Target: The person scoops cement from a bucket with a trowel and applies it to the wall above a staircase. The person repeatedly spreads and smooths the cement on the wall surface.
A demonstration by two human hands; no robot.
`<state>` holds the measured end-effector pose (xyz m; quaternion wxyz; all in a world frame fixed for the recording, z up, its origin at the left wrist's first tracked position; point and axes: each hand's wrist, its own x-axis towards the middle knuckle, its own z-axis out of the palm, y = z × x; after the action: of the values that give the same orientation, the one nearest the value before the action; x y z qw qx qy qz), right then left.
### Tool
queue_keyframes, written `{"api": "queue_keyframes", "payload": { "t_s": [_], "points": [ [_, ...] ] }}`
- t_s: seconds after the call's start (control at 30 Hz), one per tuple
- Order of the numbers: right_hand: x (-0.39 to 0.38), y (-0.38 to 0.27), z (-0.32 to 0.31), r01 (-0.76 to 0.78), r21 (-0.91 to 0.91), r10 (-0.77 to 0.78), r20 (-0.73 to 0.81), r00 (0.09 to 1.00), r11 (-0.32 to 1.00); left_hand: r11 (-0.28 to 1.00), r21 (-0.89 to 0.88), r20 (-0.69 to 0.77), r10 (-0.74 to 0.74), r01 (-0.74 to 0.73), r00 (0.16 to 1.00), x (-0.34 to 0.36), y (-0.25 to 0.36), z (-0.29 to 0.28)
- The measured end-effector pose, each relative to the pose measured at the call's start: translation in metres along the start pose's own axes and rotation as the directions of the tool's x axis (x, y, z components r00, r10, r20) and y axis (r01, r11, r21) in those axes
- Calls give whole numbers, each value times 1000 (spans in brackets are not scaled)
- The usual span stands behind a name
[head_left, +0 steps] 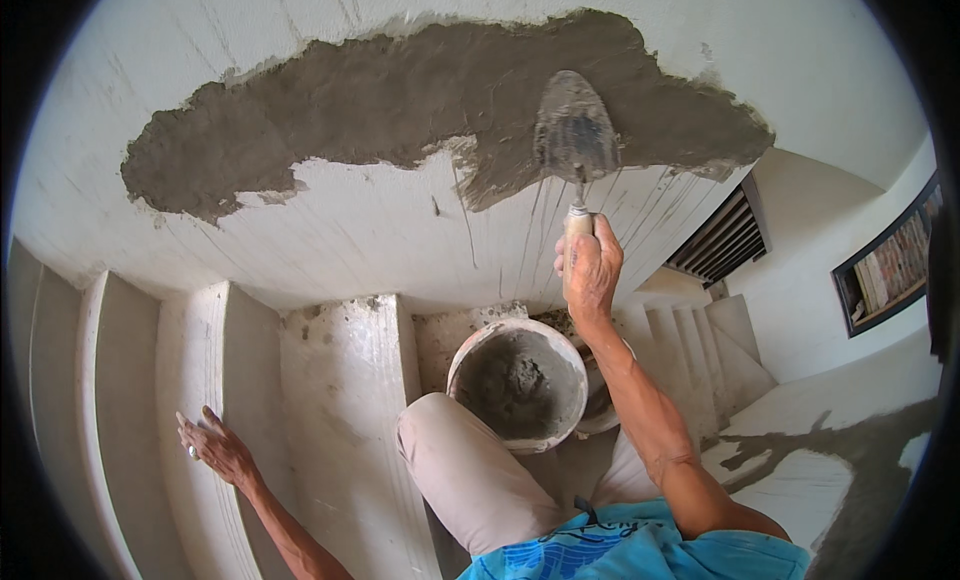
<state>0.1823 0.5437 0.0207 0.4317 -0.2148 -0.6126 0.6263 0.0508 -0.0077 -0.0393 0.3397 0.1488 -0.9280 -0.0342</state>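
My right hand (592, 265) is closed round the wooden handle of a trowel (577, 130). Its rounded metal blade, smeared with grey mortar, is over the band of wet mortar (390, 95) on the white wall; whether it presses on the surface I cannot tell. My left hand (215, 445), a ring on one finger, rests with fingers apart on a stair step at the left and holds nothing. Between my knee and the wall stands a round bucket (518, 385) with grey mortar inside, its rim crusted.
Pale stair steps (340, 400) run along the wall's foot at the left, and more steps (690, 355) descend at the right. Behind the bucket another container (600, 405) is partly hidden. A slatted opening (722, 235) and a framed window (890, 260) are at the right.
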Motion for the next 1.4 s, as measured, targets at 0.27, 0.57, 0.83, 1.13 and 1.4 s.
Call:
{"api": "queue_keyframes", "payload": {
  "t_s": [0.27,0.57,0.83,1.13,1.4],
  "points": [
    [0,-5,22,80,-141,-57,159,986,987,1000,1,31,-20,20,999,2,-2,1],
    [-15,11,-5,-51,36,51,6,999,998,999,-27,31,-46,47,998,1,2,-3],
    [-4,20,7,66,-200,-34,159,987,977,1000,-8,16,-5,5,1000,2,-4,3],
    [-4,33,-36,50,-131,-52,-14,999,990,1000,-4,5,3,-3,1000,0,-5,2],
    [11,38,-21,190,-363,-144,148,978,912,1000,23,18,0,0,1000,1,-4,4]
  ]
}}
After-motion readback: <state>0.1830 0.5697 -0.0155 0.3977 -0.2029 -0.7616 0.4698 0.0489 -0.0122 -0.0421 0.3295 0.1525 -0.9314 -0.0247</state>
